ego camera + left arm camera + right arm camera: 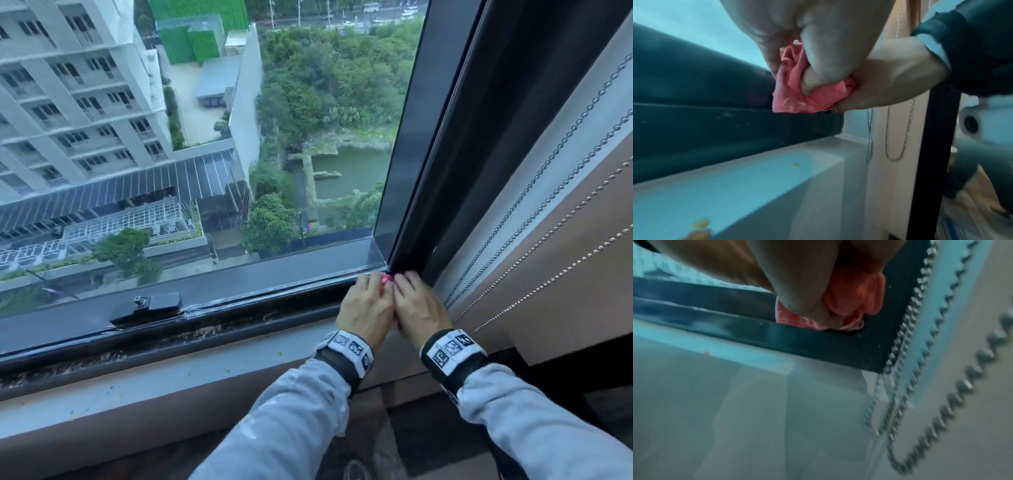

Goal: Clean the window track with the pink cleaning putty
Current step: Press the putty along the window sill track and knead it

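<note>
Both hands meet at the right end of the window track (212,330), at about four o'clock in the head view. The left hand (364,303) and the right hand (422,308) are curled around the pink cleaning putty (797,91), squeezing it between thumbs and fingers while its lower edge is pushed down into the corner where the track meets the vertical frame (411,137).

The risks, as a judgement: the putty is soft and folded, so pressing too hard into the narrow channel could tear off a piece and leave it stuck in the corner. The bead chains (534,205) hang just beside the right hand at three o'clock; a wide sideways stroke could snag them. A putty surface already loaded with dirt would smear grime rather than lift it.

The putty looks wrinkled and doughy, matte with pale flecks on its surface. The track is dark, hard-edged metal, glossy in places and speckled with pale grime toward eight o'clock. The sill (171,380) below it is smooth and pale, with a few yellowish crumbs. A black latch (150,306) sits on the sash at nine o'clock.
</note>
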